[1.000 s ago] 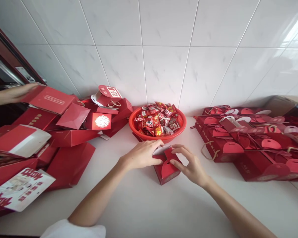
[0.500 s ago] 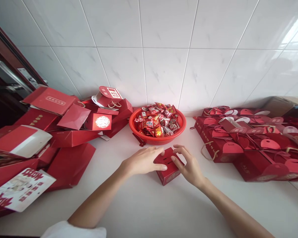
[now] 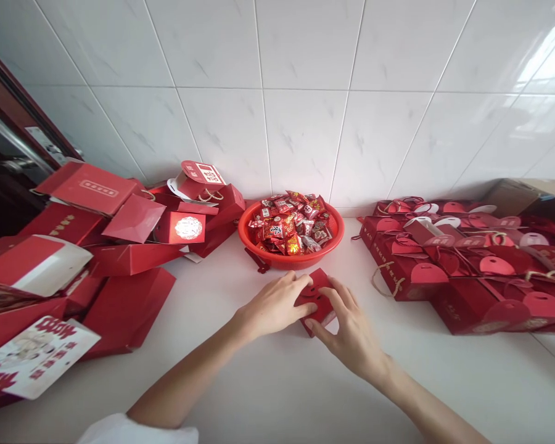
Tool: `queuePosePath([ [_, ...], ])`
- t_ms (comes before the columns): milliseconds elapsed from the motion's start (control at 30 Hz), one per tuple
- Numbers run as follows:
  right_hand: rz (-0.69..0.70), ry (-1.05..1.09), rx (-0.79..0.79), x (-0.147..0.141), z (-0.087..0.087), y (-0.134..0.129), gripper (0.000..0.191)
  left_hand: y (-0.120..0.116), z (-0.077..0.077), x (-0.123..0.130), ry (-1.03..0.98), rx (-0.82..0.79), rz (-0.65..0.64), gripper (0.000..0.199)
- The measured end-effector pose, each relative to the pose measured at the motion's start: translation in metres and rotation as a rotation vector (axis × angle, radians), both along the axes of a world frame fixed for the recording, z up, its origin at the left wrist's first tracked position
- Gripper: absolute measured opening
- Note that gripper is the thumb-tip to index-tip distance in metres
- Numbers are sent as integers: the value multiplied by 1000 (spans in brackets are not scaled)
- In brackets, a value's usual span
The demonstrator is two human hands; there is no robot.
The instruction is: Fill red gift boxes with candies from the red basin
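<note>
A small red gift box (image 3: 320, 275) stands on the white tabletop in front of a basket, its top flaps folded over with dark slots showing. From the left, my left hand (image 3: 275, 306) holds it, thumb and bent fingers on the top. On the other side my right hand (image 3: 351, 327) grips the box, thumb at the near edge and fingers curled over the top. Both hands partly cover the box. Just beyond it, a red plastic basket (image 3: 289, 262) is heaped with candies (image 3: 293, 223) in red wrappers.
At the left lies a loose pile of red boxes (image 3: 134, 302), with a printed white card (image 3: 39, 357) on its near side. Several red boxes with flaps and cord handles (image 3: 462, 308) stand in rows at the right. Behind is a tiled wall (image 3: 305, 142); a cardboard box (image 3: 513, 196) sits far right.
The box has turned a little and shifted slightly away from me. My right thumb has come down to the box's near edge, and my right fingers curl further over its top.
</note>
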State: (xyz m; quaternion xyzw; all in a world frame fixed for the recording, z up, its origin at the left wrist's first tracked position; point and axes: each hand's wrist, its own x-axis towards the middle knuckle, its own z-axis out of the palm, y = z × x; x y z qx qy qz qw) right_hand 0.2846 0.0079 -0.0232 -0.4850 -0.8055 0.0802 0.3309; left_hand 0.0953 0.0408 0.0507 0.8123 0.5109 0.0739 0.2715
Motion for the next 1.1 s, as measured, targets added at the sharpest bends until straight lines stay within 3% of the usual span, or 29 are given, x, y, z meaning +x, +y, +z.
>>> queuePosePath([
  [200,-45,-68,-18,-2,-2,-1,51,-4,-3,3,1,11,-29,30],
  [433,-70,-27,-74,16,16,-11,40,-6,4,-1,-76,-22,-168,48],
  [533,-58,32,-80,51,29,-25,38,-5,10,-9,-78,-2,-164,53],
  [633,-151,89,-132,104,38,-50,40,-2,14,-19,-88,52,-117,53],
  [733,-385,140,-105,164,43,-80,39,3,15,-28,-93,77,-84,53],
  [900,-920,109,-29,250,46,-111,36,9,14,-35,-52,82,-92,51],
  [1000,-1069,132,-22,286,46,-108,36,11,13,-36,-33,90,-102,51],
  [1100,-1104,146,7,312,40,-96,34,11,14,-37,-17,95,-105,51],
])
